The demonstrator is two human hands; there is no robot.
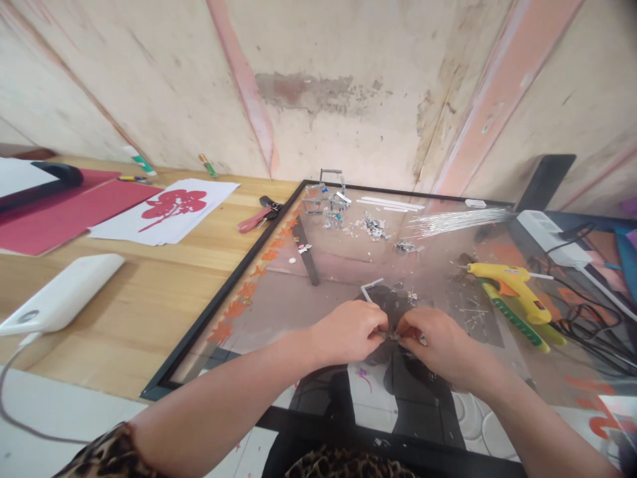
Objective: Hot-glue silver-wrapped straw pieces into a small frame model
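Close together over the glass tabletop [343, 265], my left hand [355, 330] and my right hand [435, 342] both pinch a small greyish piece [393, 336]. Fingers hide most of it, so its kind cannot be made out. Just beyond my left hand lies a thin pale L-shaped strip [371, 289]. Past my right hand are small loose bits [411, 295] on the glass. To the right rest a yellow hot glue gun [515, 282] and green-handled pliers [517, 318].
Farther back lie a heap of silvery scraps [373, 227], white glue sticks [391, 204] and a fan of thin wires [458, 222]. A white power strip [552, 238] with black cables stands right. Leftward are a white power bank [64, 292], paper with a red flower [172, 207] and red-handled scissors [253, 221].
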